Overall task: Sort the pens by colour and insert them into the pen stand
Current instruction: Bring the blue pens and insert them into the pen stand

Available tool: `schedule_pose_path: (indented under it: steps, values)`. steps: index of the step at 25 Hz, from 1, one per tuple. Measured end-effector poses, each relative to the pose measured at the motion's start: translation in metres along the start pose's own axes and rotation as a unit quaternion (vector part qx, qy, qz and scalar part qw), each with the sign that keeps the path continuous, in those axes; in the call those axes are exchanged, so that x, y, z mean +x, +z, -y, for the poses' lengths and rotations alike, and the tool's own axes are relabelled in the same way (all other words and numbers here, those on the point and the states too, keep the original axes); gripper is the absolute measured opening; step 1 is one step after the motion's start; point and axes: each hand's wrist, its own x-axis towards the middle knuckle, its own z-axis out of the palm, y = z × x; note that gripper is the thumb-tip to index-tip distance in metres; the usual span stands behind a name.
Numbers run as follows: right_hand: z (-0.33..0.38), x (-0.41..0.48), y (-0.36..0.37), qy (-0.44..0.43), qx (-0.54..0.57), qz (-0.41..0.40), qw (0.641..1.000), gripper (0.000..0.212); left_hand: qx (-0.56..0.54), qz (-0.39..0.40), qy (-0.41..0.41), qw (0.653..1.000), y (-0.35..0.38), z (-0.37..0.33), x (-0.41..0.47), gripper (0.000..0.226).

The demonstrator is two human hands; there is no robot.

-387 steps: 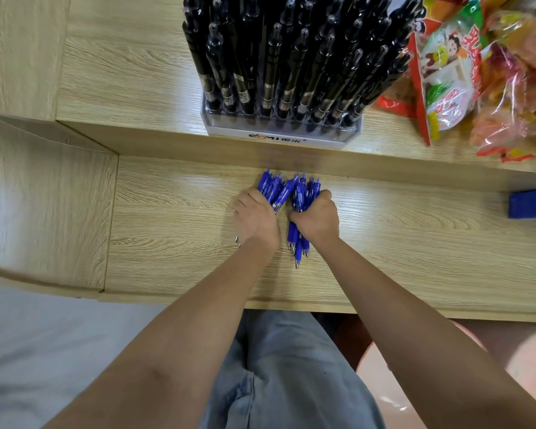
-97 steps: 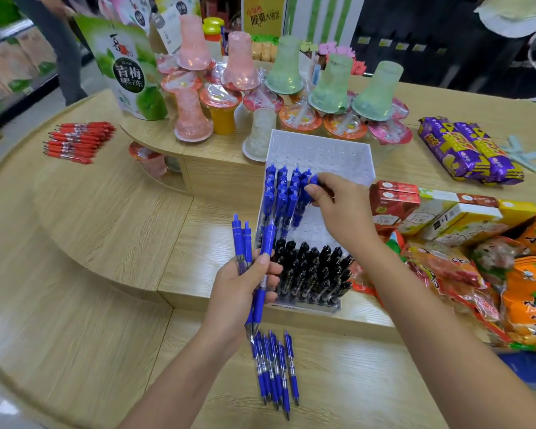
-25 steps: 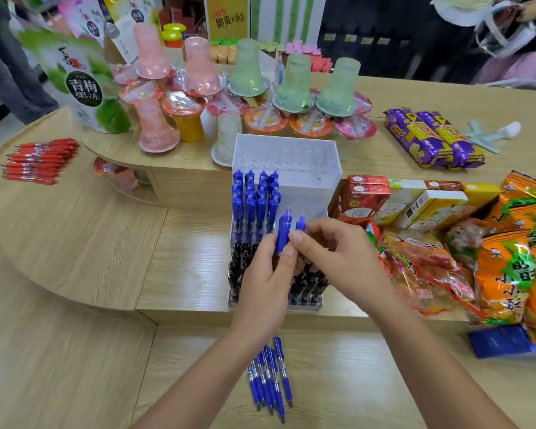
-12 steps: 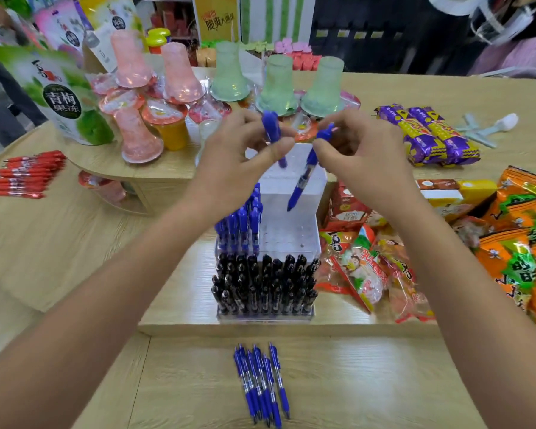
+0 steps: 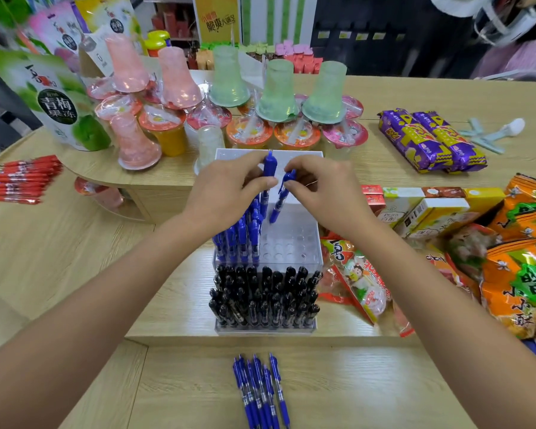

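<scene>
A: Hands?
B: Left hand (image 5: 226,190) pinches first pen (image 5: 268,168), blue, upright; right hand (image 5: 322,193) pinches second pen (image 5: 279,202), blue, tip tilted down over the stand (image 5: 291,249).
A: Stand?
B: Clear, holed white top; black pens (image 5: 263,295) fill near rows; standing blue pens (image 5: 239,236) behind, left side; loose blue pens (image 5: 260,391) on the table in front; red pens (image 5: 22,178) far left.

Left hand (image 5: 226,190), right hand (image 5: 322,190) (each pinching a pen (image 5: 269,168))
</scene>
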Motion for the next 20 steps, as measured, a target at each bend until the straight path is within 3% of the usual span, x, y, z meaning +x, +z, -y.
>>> schedule_pose_path:
  steps: [3,8,13,20]
  values:
    - [0.001,0.002,0.001,0.005,-0.002,-0.008,1.0,0.014,-0.032,-0.018,-0.009,0.999,0.004,0.007,0.0,0.021]
    - [0.005,0.003,-0.001,-0.001,-0.022,0.011,1.0,0.013,-0.016,0.018,-0.012,1.0,0.006,0.011,0.001,0.013]
    - [0.003,0.001,0.001,-0.001,-0.049,0.042,0.998,0.013,-0.04,0.015,-0.016,0.999,0.005,0.014,0.002,0.018]
    - [0.0,-0.007,0.015,0.015,-0.086,0.082,0.993,0.016,0.057,0.062,-0.02,0.996,0.005,0.008,0.009,0.016]
